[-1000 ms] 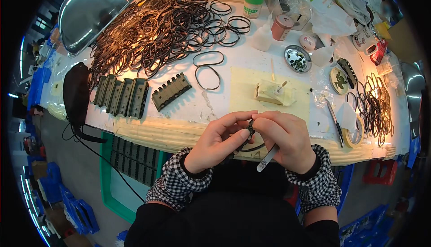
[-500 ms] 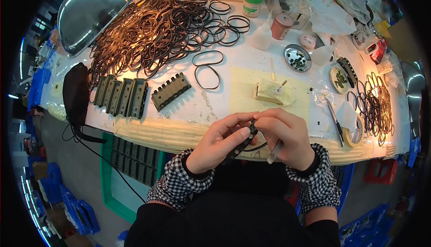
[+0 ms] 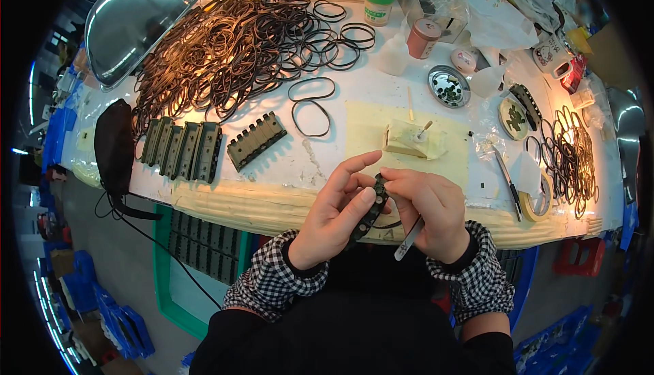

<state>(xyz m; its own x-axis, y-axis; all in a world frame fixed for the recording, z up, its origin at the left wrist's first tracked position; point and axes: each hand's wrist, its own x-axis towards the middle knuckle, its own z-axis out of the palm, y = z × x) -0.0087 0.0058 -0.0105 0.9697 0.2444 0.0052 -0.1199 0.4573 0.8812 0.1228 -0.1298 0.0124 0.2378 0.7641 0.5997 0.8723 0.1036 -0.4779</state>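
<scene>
Close to the table's front edge, my left hand grips a dark green, narrow part with a row of round pale studs along its side. Its thumb presses on the part while the index finger is stretched out. My right hand meets the part's upper end with its fingertips. Within that same hand is a thin flat metal tool, its end sticking out below the palm; its tip is hidden. A dark loop band shows between the hands, partly covered by them.
A heap of dark loop bands covers the back left. Olive-green ribbed parts line the left; another lies beside them. Ahead sits a tape-wrapped block. A dish of small pieces, a knife and a tape roll are right.
My left index finger has lifted and straightened away from the part. My right hand has shifted slightly left and down, showing more of the part's upper end and the metal tool.
</scene>
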